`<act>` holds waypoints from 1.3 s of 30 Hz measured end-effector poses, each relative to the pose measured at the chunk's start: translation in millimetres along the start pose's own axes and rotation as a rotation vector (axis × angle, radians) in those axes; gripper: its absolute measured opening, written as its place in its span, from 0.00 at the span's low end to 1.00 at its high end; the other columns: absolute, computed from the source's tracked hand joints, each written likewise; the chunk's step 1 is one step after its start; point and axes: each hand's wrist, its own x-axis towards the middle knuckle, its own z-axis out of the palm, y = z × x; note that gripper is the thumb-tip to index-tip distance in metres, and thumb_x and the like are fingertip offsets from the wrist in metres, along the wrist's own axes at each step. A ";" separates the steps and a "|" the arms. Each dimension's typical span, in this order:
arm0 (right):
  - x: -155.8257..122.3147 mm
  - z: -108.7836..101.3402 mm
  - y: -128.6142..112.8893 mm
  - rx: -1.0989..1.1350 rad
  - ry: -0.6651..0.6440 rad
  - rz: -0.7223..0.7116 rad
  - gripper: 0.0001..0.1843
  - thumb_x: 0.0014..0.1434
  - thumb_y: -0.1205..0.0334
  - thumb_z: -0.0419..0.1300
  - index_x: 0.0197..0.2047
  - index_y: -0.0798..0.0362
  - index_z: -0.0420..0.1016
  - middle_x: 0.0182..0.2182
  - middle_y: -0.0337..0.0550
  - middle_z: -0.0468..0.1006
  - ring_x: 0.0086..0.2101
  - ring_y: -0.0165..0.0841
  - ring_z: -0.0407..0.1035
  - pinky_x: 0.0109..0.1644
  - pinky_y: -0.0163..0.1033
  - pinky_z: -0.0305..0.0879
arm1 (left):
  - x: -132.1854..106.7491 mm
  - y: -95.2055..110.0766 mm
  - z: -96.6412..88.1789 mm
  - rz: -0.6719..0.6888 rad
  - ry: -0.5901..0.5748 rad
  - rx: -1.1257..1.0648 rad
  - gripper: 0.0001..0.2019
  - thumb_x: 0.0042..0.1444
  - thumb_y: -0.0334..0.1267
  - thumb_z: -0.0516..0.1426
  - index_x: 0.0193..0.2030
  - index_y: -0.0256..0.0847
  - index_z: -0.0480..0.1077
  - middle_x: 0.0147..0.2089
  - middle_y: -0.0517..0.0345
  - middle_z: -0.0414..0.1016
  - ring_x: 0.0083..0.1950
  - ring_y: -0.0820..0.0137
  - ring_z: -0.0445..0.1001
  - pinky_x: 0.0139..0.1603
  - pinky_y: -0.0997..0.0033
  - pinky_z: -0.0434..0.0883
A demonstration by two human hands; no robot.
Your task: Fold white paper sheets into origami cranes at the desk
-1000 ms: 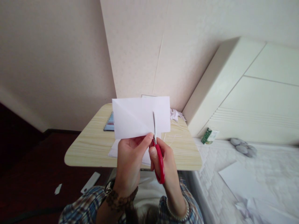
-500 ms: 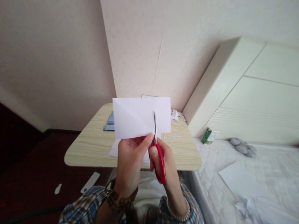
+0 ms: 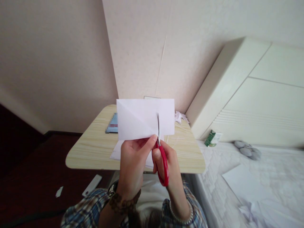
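My left hand (image 3: 134,158) pinches the lower edge of a white sheet of paper (image 3: 135,118) that is held up above the table. Faint crease lines run across the sheet from its upper left corner. In my right hand (image 3: 172,163) is a pair of scissors (image 3: 164,166) with red handles, my thumb and fingers in the loops. Its blades point away from me, and one lies over the front of the paper, right of its middle. The other blade is mostly hidden. My left thumb tip is close beside the scissors' pivot.
More white paper lies on the wooden table (image 3: 92,152), with a blurred blue item (image 3: 112,124) at left and paper scraps (image 3: 181,117) at back right. On the bed (image 3: 213,171) are a green-white box (image 3: 213,138), a grey object (image 3: 247,150) and paper (image 3: 244,183). Another scrap (image 3: 59,192) is on the floor.
The sheet has shifted slightly to the right, together with the scissors and both hands. My grip on each looks the same.
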 end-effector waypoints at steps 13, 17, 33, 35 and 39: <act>3.2 -10.5 1.0 0.000 0.009 -0.018 0.27 0.51 0.35 0.57 0.22 0.50 0.58 0.16 0.32 0.57 0.21 0.26 0.53 0.23 0.32 0.49 | 8.6 9.2 -17.7 0.134 -0.102 -0.168 0.08 0.52 0.41 0.62 0.37 0.42 0.76 0.41 0.56 0.80 0.41 0.65 0.76 0.38 0.69 0.76; 1.7 -13.5 4.5 0.002 -0.008 -0.039 0.27 0.51 0.35 0.57 0.22 0.51 0.59 0.17 0.32 0.57 0.21 0.26 0.53 0.23 0.33 0.48 | 12.9 16.4 -18.5 0.182 -0.087 -0.059 0.09 0.52 0.38 0.63 0.40 0.41 0.76 0.41 0.56 0.80 0.41 0.65 0.77 0.38 0.71 0.75; -1.3 -10.4 6.7 0.087 -0.056 -0.053 0.29 0.50 0.32 0.57 0.24 0.51 0.60 0.18 0.34 0.60 0.21 0.26 0.55 0.23 0.32 0.50 | 9.9 24.3 -22.3 0.240 0.100 0.236 0.06 0.46 0.37 0.67 0.31 0.45 0.76 0.27 0.64 0.76 0.26 0.74 0.70 0.24 0.77 0.69; -1.5 -10.3 6.4 0.092 -0.061 -0.057 0.29 0.50 0.31 0.57 0.24 0.51 0.60 0.18 0.34 0.60 0.21 0.26 0.55 0.23 0.32 0.50 | 9.9 24.3 -22.3 0.255 0.107 0.252 0.06 0.46 0.37 0.67 0.31 0.44 0.76 0.26 0.64 0.76 0.25 0.74 0.70 0.23 0.77 0.68; -2.1 -10.6 5.8 0.087 -0.069 -0.057 0.29 0.50 0.31 0.56 0.23 0.51 0.60 0.17 0.33 0.59 0.21 0.26 0.55 0.23 0.32 0.50 | 10.1 24.4 -22.2 0.273 0.126 0.273 0.07 0.44 0.38 0.68 0.31 0.43 0.76 0.25 0.64 0.76 0.24 0.74 0.69 0.22 0.78 0.68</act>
